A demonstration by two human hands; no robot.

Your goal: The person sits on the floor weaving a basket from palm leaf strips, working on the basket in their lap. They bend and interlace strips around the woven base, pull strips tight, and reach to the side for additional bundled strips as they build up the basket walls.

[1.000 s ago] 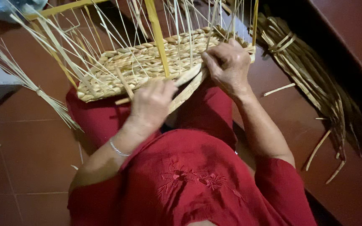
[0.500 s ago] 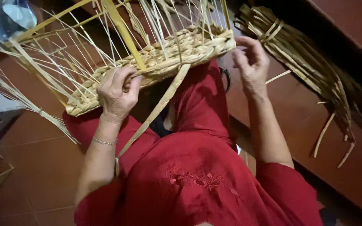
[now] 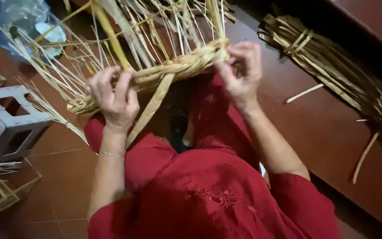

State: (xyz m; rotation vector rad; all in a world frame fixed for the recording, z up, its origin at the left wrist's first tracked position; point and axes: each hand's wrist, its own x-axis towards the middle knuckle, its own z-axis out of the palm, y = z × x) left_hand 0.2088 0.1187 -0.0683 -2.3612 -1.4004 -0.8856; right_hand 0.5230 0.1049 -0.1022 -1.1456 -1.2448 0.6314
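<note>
Woven piece (image 3: 177,68): we see flat, dry straw-coloured plant strips, plaited tight into a ribbed, rough-looking edge; matt, fibrous.
Loose stakes (image 3: 124,35): thin, stiff fibre strands fanning to the far side; dull, pale yellow, some split at the ends.
Hanging strip (image 3: 149,110): a broad flat blade of the same fibre, smooth-faced with a faint sheen.
Bundle (image 3: 332,71): at right, darker olive-tan reeds, coarse and dry.
Garment (image 3: 208,194): red cloth, soft and matt, with raised stitched embroidery.
Bracelet (image 3: 111,153): thin, bright metal.
Stool (image 3: 5,121): grey moulded plastic, matt.
Floor (image 3: 315,128): reddish-brown tile, smooth, slightly glossy.
</note>
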